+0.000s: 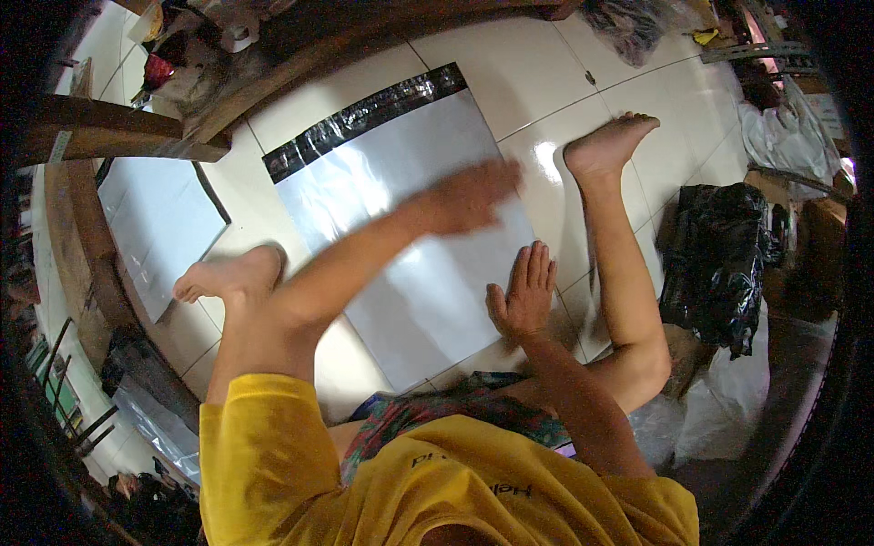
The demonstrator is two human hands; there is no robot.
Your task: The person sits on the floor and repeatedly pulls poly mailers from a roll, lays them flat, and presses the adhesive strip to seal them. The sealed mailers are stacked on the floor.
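Observation:
A large silver-grey plastic mailing bag [414,296] lies flat on the tiled floor between my legs, with a wrinkled black strip [369,118] along its far edge. My left hand [469,196] reaches across the bag toward its right side. Motion blurs it, but its fingers look stretched out and hold nothing. Whether it touches the plastic, I cannot tell. At the bag's near right edge is my right hand [525,296], palm down, fingers straight and thumb apart, holding nothing.
Another grey sheet with a dark edge [164,223] lies at the left, by a wooden beam [118,127]. A black plastic bundle [715,259] sits right of my right leg. Clear plastic bags [787,132] are at the far right. Wooden beams cross the far side.

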